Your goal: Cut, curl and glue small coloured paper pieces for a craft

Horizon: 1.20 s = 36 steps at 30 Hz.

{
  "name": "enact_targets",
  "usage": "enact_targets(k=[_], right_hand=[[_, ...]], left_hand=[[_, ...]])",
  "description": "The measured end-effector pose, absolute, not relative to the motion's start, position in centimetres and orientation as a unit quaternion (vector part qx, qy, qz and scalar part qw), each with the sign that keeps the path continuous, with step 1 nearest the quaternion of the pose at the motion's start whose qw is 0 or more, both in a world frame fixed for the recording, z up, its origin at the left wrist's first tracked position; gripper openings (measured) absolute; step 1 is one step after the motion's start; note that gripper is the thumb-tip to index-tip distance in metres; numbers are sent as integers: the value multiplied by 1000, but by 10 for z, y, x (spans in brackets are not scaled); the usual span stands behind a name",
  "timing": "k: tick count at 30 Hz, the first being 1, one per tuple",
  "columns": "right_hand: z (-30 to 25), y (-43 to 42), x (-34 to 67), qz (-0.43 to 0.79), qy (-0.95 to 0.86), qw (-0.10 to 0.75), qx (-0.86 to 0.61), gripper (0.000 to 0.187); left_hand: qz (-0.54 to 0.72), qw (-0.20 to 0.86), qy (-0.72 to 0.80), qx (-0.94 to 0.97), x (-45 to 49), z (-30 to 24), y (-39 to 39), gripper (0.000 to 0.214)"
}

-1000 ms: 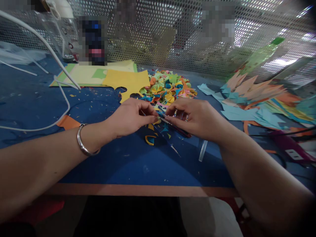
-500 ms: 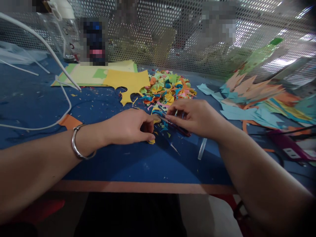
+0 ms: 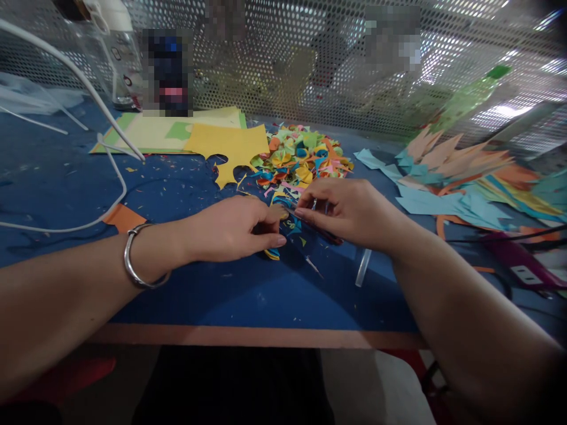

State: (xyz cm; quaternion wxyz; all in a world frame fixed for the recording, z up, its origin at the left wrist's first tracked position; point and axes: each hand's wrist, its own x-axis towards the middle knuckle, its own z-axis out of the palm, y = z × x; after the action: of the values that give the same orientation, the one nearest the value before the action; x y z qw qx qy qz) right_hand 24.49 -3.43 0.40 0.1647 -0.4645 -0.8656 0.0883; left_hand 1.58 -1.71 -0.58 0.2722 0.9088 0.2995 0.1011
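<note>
My left hand [image 3: 234, 227], with a silver bangle [image 3: 133, 260] at its wrist, is closed over small layered paper pieces [image 3: 272, 254]. Their yellow and blue edges show under the thumb. My right hand [image 3: 339, 209] is pinched close by, its fingertips almost meeting the left ones. A bit of metal shows among the right fingers, and a dark reddish shape lies beneath them; what this hand holds cannot be made out. Just behind both hands is a heap of colourful paper scraps [image 3: 301, 153]. A yellow sheet [image 3: 230, 139] with round cut-outs lies beside it.
Pale green and cream sheets [image 3: 146, 133] lie at the back left, near a white cable [image 3: 88, 77] and a clear bottle [image 3: 121, 65]. Pointed paper pieces [image 3: 456, 159] and a purple power strip [image 3: 516, 262] are at right. A clear stick [image 3: 363, 268] lies near the right wrist.
My left thumb and fingers have shifted slightly right, and more of the blue and yellow paper edges shows below the thumb. The right hand has hardly moved.
</note>
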Motion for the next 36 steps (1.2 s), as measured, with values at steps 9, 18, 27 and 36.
enact_targets(k=[9,18,27,36], right_hand=[[2,-34,242,114,-878,178,-429,16],[-2,-35,234,176,-886,195,-383,12],[-2,-39,227,147,-854,313,-389,12],[-2,-40,227,59,-841,365,-395,10]], left_hand=[[113,198,262,938,22,-9,-14,18],[180,187,306,916,19,-6,-11,22],[297,594,335,668,23,-11,-14,21],[342,777,296,437,25,-12,-11,25]])
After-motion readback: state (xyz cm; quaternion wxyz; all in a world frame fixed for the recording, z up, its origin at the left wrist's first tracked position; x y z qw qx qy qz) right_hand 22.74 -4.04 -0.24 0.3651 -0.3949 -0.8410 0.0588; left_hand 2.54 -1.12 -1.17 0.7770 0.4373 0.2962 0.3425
